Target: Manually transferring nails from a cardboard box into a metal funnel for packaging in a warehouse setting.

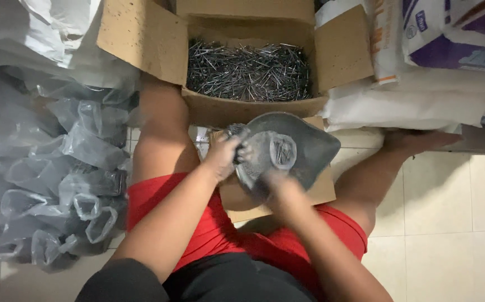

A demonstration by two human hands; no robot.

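Observation:
I sit on the floor in red shorts with an open cardboard box (142,39) of grey steel nails (248,70) in front of me. My left hand (223,156) grips a clear plastic bag (270,154) with a few nails inside. My right hand (279,187), blurred by motion, holds a dark grey metal scoop (309,145) tilted against the bag's mouth. Bag and scoop hover over a cardboard flap (323,193) between my knees.
A heap of clear plastic bags (58,179), some filled with nails, lies to my left. White and purple sacks (432,61) are stacked at the right. My right foot (418,140) rests beside them on the pale tiled floor (449,223).

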